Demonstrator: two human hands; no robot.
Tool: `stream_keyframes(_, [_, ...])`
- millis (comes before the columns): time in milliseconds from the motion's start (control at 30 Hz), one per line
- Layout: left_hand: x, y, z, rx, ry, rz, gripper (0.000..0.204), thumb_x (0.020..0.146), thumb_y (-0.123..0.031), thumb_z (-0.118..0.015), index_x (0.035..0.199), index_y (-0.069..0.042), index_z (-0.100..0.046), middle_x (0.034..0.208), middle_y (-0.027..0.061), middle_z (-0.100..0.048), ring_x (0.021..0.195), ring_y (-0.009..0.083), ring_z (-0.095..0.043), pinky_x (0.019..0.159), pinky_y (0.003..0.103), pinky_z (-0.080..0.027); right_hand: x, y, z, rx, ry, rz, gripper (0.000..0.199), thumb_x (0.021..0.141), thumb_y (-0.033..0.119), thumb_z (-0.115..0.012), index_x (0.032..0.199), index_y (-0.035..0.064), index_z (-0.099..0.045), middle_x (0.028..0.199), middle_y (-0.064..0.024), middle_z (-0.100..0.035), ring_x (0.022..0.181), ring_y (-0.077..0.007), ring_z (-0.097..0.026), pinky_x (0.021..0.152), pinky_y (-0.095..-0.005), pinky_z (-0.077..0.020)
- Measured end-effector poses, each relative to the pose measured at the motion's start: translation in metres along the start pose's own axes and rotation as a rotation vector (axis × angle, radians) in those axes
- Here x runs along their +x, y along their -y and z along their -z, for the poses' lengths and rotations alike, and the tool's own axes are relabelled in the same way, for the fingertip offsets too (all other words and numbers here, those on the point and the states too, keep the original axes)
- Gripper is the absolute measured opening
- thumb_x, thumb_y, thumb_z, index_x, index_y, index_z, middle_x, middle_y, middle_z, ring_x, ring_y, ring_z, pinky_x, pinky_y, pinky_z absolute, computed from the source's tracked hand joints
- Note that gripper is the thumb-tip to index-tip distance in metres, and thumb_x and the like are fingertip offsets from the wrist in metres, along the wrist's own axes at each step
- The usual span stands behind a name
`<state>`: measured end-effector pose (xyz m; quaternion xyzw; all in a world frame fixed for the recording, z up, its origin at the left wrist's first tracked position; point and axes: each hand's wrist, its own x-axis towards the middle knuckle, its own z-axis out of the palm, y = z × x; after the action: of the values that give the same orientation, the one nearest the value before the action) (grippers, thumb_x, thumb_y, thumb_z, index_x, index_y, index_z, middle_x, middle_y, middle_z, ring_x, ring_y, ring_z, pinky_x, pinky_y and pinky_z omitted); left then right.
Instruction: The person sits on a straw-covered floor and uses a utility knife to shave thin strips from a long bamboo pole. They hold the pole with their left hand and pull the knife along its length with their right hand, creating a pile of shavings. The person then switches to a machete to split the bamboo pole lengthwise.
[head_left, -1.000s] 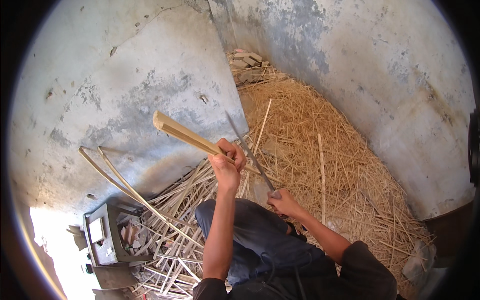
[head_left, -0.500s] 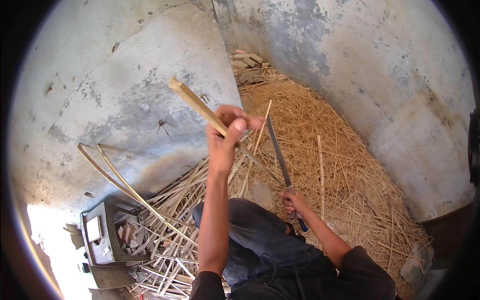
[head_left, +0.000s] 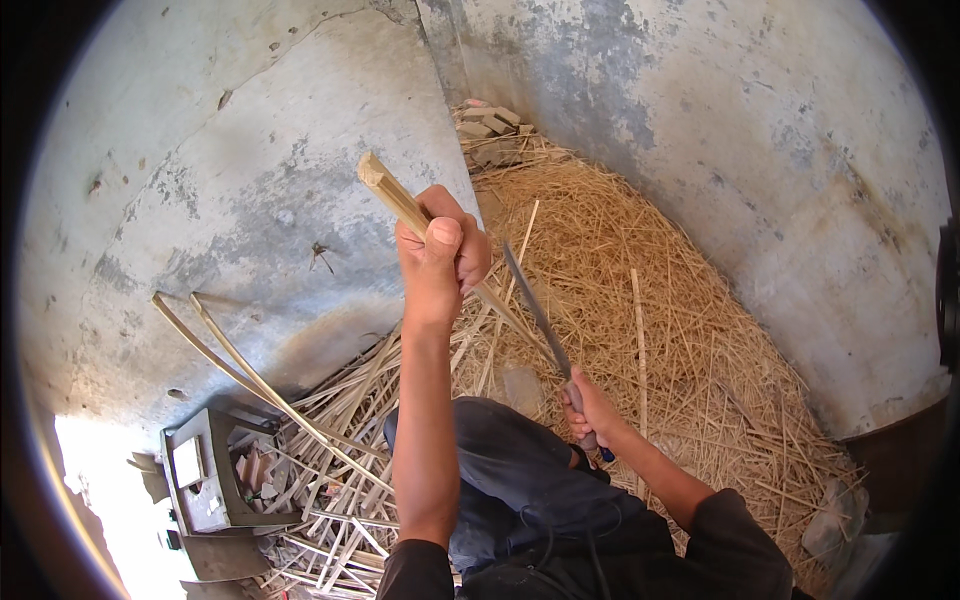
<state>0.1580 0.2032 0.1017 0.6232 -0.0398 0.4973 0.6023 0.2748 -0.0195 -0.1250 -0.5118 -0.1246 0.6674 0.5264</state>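
Two grey plastered walls [head_left: 230,190] fill the top of the frame and meet in a corner at upper middle. Below them, a wide heap of dry golden shavings [head_left: 640,290] spreads over the floor at centre right, fine and tangled. At lower left lie longer pale strips [head_left: 330,470], flat and springy, two curving up against the wall, beside a small grey box [head_left: 205,470].

Your left hand [head_left: 440,255], at centre, is raised, its grip closed tight round a pale split stick [head_left: 395,200] that slants toward upper left, the cut end squared and ridged. Your right hand [head_left: 590,410], lower right of centre, wraps the handle of a long thin knife [head_left: 535,310]; the dull grey blade angles up to meet the stick just below your left fist.

Keep the blade shallow along the grain, I judge, and the fist clear above the edge.
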Motion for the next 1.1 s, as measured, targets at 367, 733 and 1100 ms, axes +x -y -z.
stream_keyframes(367, [0.003, 0.001, -0.022, 0.091, -0.172, 0.071, 0.043, 0.105, -0.037, -0.066, 0.079, -0.016, -0.039, 0.054, -0.0041, -0.036, 0.041, 0.0066, -0.03, 0.038, 0.027, -0.026, 0.001, -0.016, 0.0, -0.011, 0.046, 0.403, 0.066, 0.104, 0.075, -0.04, 0.089, 0.0112, -0.046, 0.053, 0.0034, -0.035, 0.039, -0.0089, -0.035, 0.038, -0.0265, -0.0312])
stream_keyframes(733, [-0.012, 0.0, -0.027, 0.123, -0.262, 0.031, 0.04, 0.106, -0.028, -0.066, 0.079, -0.015, -0.041, 0.056, -0.0049, -0.037, 0.043, 0.0059, -0.033, 0.039, 0.026, -0.027, -0.036, 0.057, -0.036, 0.007, -0.037, 0.425, 0.065, 0.106, 0.072, -0.04, 0.084, 0.011, -0.045, 0.054, 0.0034, -0.035, 0.039, -0.009, -0.035, 0.038, -0.0267, -0.0319])
stream_keyframes(1100, [-0.011, -0.001, -0.019, 0.127, -0.33, 0.014, 0.037, 0.106, -0.028, -0.067, 0.081, -0.014, -0.044, 0.057, -0.0061, -0.037, 0.044, 0.0055, -0.033, 0.04, 0.026, -0.028, -0.004, 0.009, 0.005, -0.077, -0.161, 0.157, 0.064, 0.106, 0.071, -0.04, 0.083, 0.0115, -0.046, 0.053, 0.0028, -0.036, 0.039, -0.0097, -0.033, 0.039, -0.0278, -0.0315])
